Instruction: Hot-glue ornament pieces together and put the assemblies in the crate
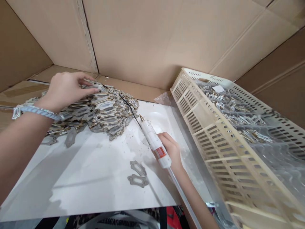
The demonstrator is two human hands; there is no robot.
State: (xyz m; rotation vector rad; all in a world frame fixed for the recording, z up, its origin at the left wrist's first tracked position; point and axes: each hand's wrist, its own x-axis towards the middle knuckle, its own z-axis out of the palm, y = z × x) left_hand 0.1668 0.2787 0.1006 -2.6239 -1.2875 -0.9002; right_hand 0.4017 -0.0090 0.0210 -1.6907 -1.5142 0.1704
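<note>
My right hand [172,149] is wrapped round a white hot glue gun [152,136] with a metal tip and a red patch. A long translucent glue stick [182,192] runs out of its back end towards me. The tip points at a large pile of thin grey metal plates [105,109], apart from it. My left hand [68,87] reaches over the top of the pile, thumb and fingers closed round the edge of a metal plate [94,86]; its far fingers are partly hidden. Two loose plates [137,180] with slotted middles lie flat on the white board [95,171].
A cream slotted plastic crate [209,136] stands at the right, holding wavy clear trays [276,162] and rows of metal pieces [247,119]. Cardboard walls [152,41] close off the back and sides. A thin black cord [130,106] runs past the pile. A clear plastic scrap [163,99] lies by the crate.
</note>
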